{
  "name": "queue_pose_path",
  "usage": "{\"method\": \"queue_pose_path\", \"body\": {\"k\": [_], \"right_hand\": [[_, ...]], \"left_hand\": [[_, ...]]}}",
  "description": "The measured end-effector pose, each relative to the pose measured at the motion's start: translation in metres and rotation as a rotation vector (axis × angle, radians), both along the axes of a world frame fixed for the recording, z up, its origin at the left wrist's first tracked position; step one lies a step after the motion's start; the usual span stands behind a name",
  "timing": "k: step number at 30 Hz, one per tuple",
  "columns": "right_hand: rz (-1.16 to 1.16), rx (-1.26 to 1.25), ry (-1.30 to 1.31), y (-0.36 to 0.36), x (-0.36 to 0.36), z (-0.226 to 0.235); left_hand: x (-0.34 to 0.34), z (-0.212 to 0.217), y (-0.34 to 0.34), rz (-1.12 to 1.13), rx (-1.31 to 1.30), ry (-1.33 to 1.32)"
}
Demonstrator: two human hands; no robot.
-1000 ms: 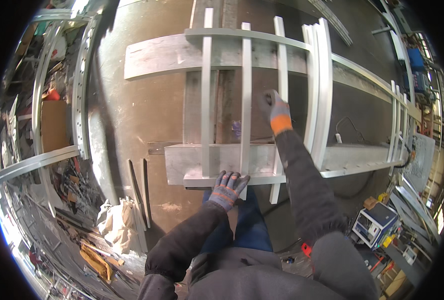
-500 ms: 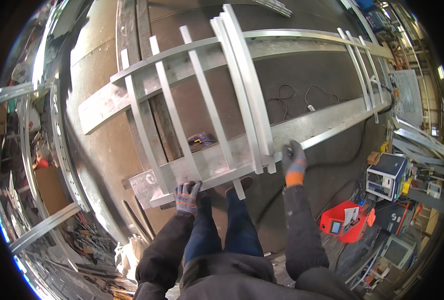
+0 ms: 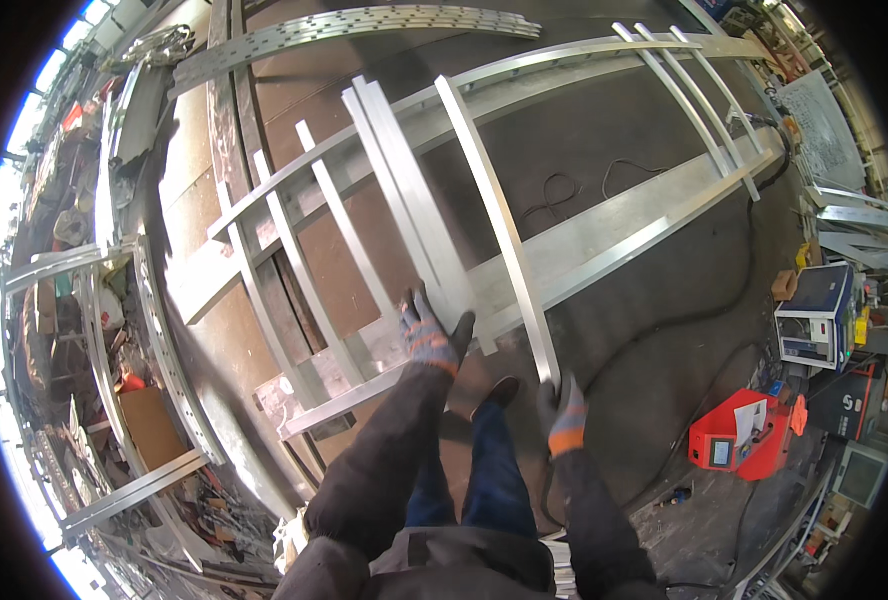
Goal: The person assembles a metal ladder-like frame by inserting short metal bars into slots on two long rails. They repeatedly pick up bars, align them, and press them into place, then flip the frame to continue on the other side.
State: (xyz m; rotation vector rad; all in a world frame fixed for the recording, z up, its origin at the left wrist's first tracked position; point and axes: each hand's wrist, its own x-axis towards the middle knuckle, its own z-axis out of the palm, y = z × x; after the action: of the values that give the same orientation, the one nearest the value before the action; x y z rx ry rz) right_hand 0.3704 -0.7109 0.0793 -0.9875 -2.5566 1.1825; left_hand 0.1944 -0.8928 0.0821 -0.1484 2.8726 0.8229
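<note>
My right hand (image 3: pixel 564 412), in a grey and orange glove, is closed round the near end of a long silvery square tube (image 3: pixel 499 215). That tube slants across two long metal rails, the far rail (image 3: pixel 564 88) and the near rail (image 3: pixel 644 218). Left of it, several tubes lie side by side as a bundle (image 3: pixel 409 190). My gloved left hand (image 3: pixel 431 337) rests against the bundle's near end, its fingers stretched out and the thumb apart. Further left, single tubes (image 3: pixel 286 260) cross the rails at intervals.
Three more crosspieces (image 3: pixel 686 98) lie at the rails' right end. Behind the far rail is a stack of perforated strips (image 3: pixel 364 30). A red machine (image 3: pixel 739 435) and a blue-white box unit (image 3: pixel 816 318) stand at right. A dark cable (image 3: pixel 664 325) runs over the floor. Metal framing (image 3: pixel 169 370) stands at left.
My left hand has moved from the near rail's left part to the bundle. The right hand now grips one tube, standing apart to the right of the others. The view has shifted.
</note>
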Motion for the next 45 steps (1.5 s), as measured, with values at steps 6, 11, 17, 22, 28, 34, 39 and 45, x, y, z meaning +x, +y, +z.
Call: {"method": "queue_pose_path", "body": {"k": [6,11,17,22,28,34,39,45], "right_hand": [[-0.149,-0.023,-0.223,0.005,0.151,0.027],[-0.270,0.034,-0.341,-0.006,0.215,0.014],[-0.337,-0.101,-0.348,-0.012,0.242,0.020],[-0.259,-0.078,-0.340,0.000,0.272,-0.009],[-0.395,-0.345,-0.353,0.004,0.341,-0.046],[-0.041,-0.424,-0.978,-0.012,0.406,0.019],[-0.310,-0.412,-0.613,-0.041,0.404,0.014],[-0.184,-0.388,-0.686,-0.068,0.405,0.015]], "left_hand": [[-0.050,-0.042,0.069,0.158,-0.123,-0.156],[-0.057,-0.061,0.086,0.300,0.026,-0.148],[-0.038,-0.049,0.092,0.242,0.019,-0.057],[-0.037,-0.042,0.083,0.285,0.097,-0.014],[-0.010,-0.059,0.006,0.246,0.082,0.166],[0.013,-0.040,-0.003,0.086,-0.139,0.123],[0.065,-0.036,0.060,-0.271,0.162,0.249],[0.113,-0.089,0.131,-0.203,0.256,-0.485]]}}
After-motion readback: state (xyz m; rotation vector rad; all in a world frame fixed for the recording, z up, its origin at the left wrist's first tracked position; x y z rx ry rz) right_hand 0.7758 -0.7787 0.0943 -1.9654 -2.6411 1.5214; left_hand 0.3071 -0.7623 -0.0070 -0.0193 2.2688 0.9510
